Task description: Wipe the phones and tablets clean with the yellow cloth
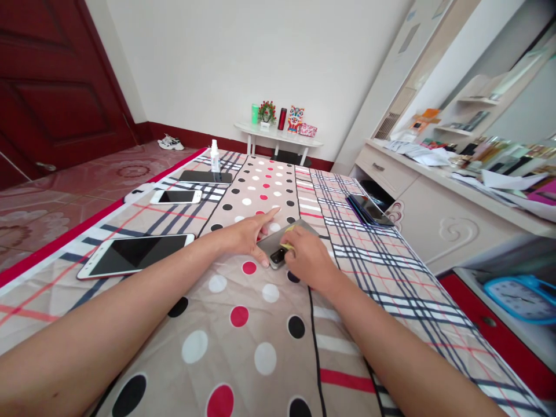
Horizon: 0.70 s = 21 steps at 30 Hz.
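Note:
A grey smartphone (270,241) lies back side up on the dotted bedspread, its dark camera block toward me. My left hand (247,234) holds it along its left edge, with the thumb at the near corner and the index finger stretched out past the far side. My right hand (309,255) is closed on a small yellow cloth (287,236), pressed on the phone's back beside the camera block. The right fingers hide part of the cloth and the phone's right portion.
Left on the bed are a large white tablet (134,255), a white phone (176,197), a black tablet (205,176) and a spray bottle (215,157). Dark devices (369,209) lie at the right edge. A cluttered dresser (391,168) and a blue clock (521,298) stand right.

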Tool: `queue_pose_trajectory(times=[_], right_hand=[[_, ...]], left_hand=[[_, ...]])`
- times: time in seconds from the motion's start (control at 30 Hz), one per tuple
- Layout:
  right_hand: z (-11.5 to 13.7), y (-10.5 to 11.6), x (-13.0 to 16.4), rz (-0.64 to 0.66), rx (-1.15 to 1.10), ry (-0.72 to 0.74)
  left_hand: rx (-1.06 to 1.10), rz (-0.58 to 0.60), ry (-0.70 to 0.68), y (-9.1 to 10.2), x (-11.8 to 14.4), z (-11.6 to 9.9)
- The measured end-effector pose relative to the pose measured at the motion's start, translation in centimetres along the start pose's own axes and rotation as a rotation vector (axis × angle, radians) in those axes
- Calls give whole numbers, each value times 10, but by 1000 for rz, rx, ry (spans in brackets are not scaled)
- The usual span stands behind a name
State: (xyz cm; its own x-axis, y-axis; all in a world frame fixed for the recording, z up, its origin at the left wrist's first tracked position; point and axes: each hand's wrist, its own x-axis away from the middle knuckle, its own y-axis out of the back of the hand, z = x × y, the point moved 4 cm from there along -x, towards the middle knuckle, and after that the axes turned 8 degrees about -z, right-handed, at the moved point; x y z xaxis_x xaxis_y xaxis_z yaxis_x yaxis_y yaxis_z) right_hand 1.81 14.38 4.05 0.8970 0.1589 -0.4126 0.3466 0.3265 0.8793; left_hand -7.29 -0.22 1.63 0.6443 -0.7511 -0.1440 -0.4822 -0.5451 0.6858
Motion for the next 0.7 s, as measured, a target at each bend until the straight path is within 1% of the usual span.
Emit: queue_pose_trajectory(times=[0.07, 0.1, 0.13, 0.2, 0.33, 0.4, 0.47, 0.57, 0.7], right_hand=[[-25, 4, -6, -69, 82, -90], [-32, 6, -7, -92, 111, -124], [-34, 7, -7, -102, 125, -141], [-21, 7, -2, -81, 111, -122], [34, 2, 13, 42, 31, 63], [48, 1, 17, 66, 20, 123], [46, 1, 16, 41, 42, 118], [34, 3, 14, -12, 81, 86], [34, 2, 14, 37, -23, 151]], left_hand=[[11, -2, 4, 0, 0, 1], [14, -5, 7, 0, 0, 2], [16, -7, 9, 0, 0, 2], [16, -10, 6, 0, 0, 2], [-8, 0, 10, 1, 0, -1], [-25, 5, 21, 1, 1, -2], [-21, 4, 18, 0, 1, -2], [2, -9, -1, 0, 1, 0], [-6, -8, 3, 0, 1, -1]])
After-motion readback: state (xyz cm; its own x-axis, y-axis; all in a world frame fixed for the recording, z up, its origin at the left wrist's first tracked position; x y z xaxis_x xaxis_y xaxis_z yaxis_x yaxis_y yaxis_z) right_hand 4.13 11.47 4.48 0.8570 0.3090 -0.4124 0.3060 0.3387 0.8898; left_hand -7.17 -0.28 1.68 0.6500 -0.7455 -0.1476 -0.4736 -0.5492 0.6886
